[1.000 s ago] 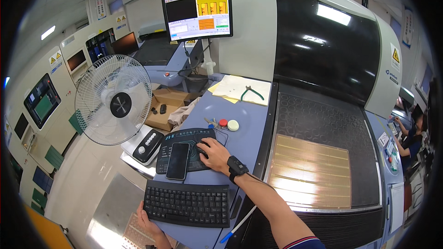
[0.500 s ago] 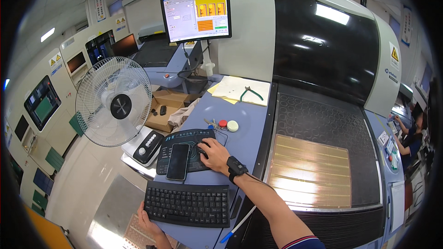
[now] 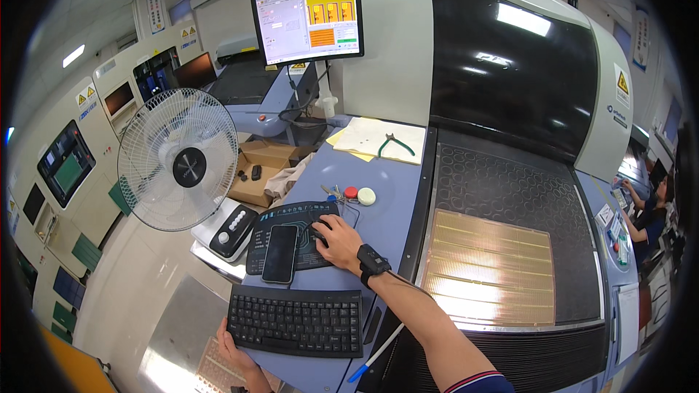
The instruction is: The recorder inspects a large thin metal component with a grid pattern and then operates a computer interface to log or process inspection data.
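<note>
My right hand (image 3: 339,241) is closed over a black computer mouse (image 3: 320,227) on a dark printed mouse pad (image 3: 306,217). A black wrist strap with a small device (image 3: 373,260) sits on that wrist. Low on the left, my left hand (image 3: 234,355) lies against the left end of a black keyboard (image 3: 295,322), fingers stretched out and partly hidden. Between the keyboard and the pad's far side, a dark-screened phone (image 3: 280,254) rests partly on the pad. A lit monitor (image 3: 309,24) stands beyond, with a grey panel and yellow-orange graphics.
Right of the blue worktop, a copper-coloured panel (image 3: 488,268) lies on a machine's black bed (image 3: 510,183) under a dark hood (image 3: 513,65). Cutters (image 3: 395,144) lie on white paper. Left are a fan (image 3: 191,167) and cardboard box (image 3: 255,188). Another person (image 3: 650,222) works far right.
</note>
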